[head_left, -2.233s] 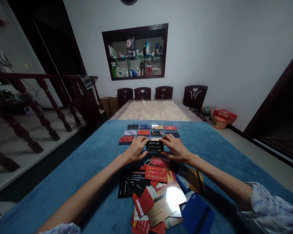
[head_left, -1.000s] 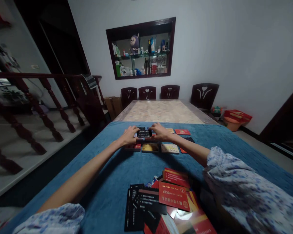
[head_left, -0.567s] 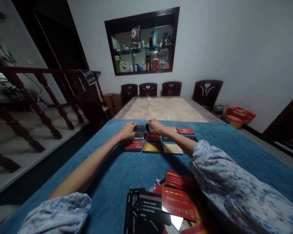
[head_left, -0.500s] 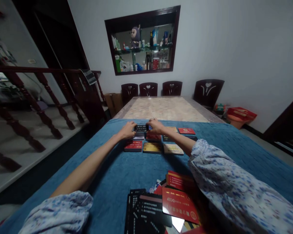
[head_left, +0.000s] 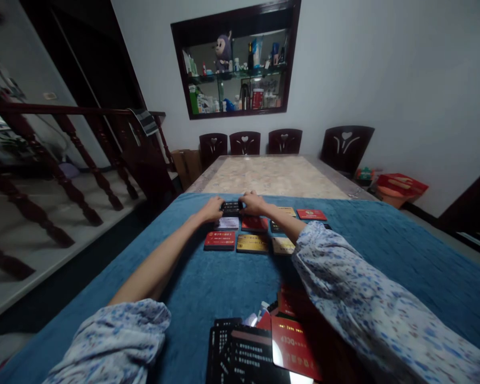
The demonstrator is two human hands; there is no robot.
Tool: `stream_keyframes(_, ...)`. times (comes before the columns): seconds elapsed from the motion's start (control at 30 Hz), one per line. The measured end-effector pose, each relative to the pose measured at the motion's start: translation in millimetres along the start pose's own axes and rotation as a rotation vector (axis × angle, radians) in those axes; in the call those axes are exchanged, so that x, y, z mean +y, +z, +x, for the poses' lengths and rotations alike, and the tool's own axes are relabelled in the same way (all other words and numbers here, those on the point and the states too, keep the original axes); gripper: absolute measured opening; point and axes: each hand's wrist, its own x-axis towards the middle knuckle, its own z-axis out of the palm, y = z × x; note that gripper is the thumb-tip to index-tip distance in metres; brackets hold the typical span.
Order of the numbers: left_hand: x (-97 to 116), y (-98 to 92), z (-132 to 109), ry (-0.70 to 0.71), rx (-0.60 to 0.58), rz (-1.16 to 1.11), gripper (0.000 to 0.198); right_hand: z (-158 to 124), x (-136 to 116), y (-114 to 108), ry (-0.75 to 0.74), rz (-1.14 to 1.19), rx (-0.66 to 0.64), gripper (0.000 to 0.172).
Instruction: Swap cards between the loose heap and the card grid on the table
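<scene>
At the far left of the rows of bank cards, on the blue cloth, a black card lies between the two hands with its long axis running left to right. The left hand has its fingertips against the card's left short end, and the right hand has its own against the right one, so the card looks pinched endwise between them; neither hand is plainly nearer. Whether it rests fully on something beneath cannot be told, as the fingers hide its edges. Just near of it lies a lilac card stack, with a red card stack to the right of that, below the right hand. In the nearest row come a red DCEP stack on the left, a gold card stack, then a cream card stack partly hidden by the right forearm. A red card lies at the far right, well apart from both hands. Much nearer the wearer, a loose pile shows black cards overlapped by a red DCEP card, partly under the right sleeve.
</scene>
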Motion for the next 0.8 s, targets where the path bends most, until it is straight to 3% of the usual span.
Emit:
stream_keyframes(0.43,-13.3,14.3,19.1,-0.001,-0.038,-0.019,0.044,15.7,1.8,9.3,0.017,-0.015,-0.057,0.041)
stream_keyframes(0.8,-12.8,9.5,22.6,0.016,-0.107,-0.026,0.035,18.9,1.9,5.5,-0.003,-0.036,-0.106,0.041)
